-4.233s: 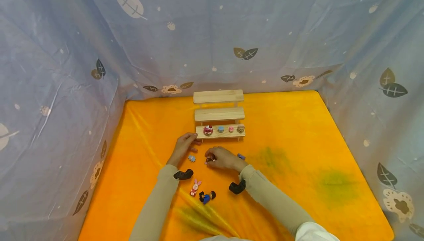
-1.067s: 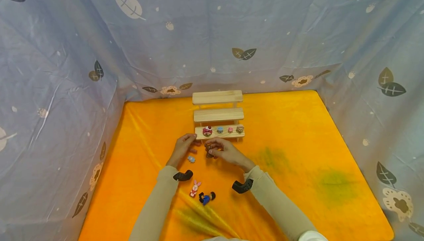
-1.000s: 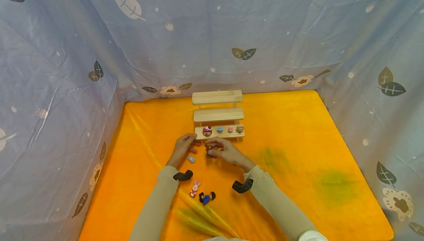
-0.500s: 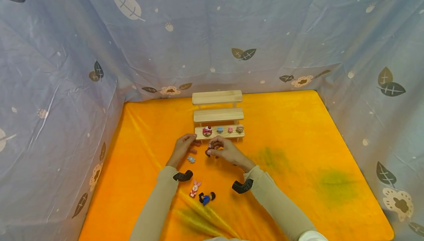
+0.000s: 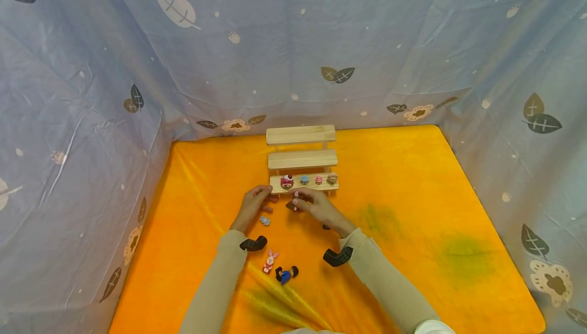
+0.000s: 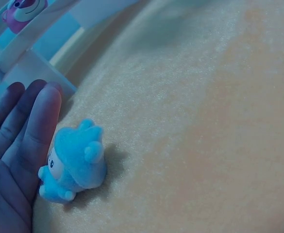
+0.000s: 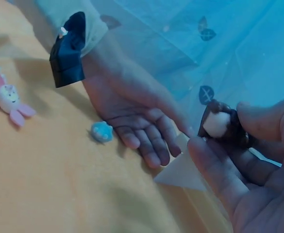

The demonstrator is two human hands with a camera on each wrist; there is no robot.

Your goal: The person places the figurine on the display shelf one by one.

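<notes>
My right hand (image 5: 321,209) pinches a small brown figure (image 5: 292,205) just in front of the lowest step of a wooden three-step stand (image 5: 302,159). Seen from the right wrist, the brown figure (image 7: 218,124) has a pale patch and lies between thumb and fingers (image 7: 214,170). My left hand (image 5: 253,205) is at the left end of the lowest step, its thumb side against the board, fingers extended. Beside that palm a light blue figure (image 6: 74,162) lies on the cloth. On the lowest step stand a dark red figure (image 5: 287,181), a blue one (image 5: 304,180), a pink one (image 5: 318,180) and a tan one (image 5: 332,178).
A pink rabbit figure (image 5: 270,261) and a blue-and-black figure (image 5: 286,274) lie on the orange cloth (image 5: 390,181) nearer the body. A small dark thing (image 5: 326,227) shows beneath the right wrist. Patterned grey-blue curtains (image 5: 293,43) surround the cloth at the back and sides.
My right hand has lifted the brown figure off the cloth, turned it between the fingers and brought it slightly nearer the lowest step. My left hand has stayed at the stand's left end.
</notes>
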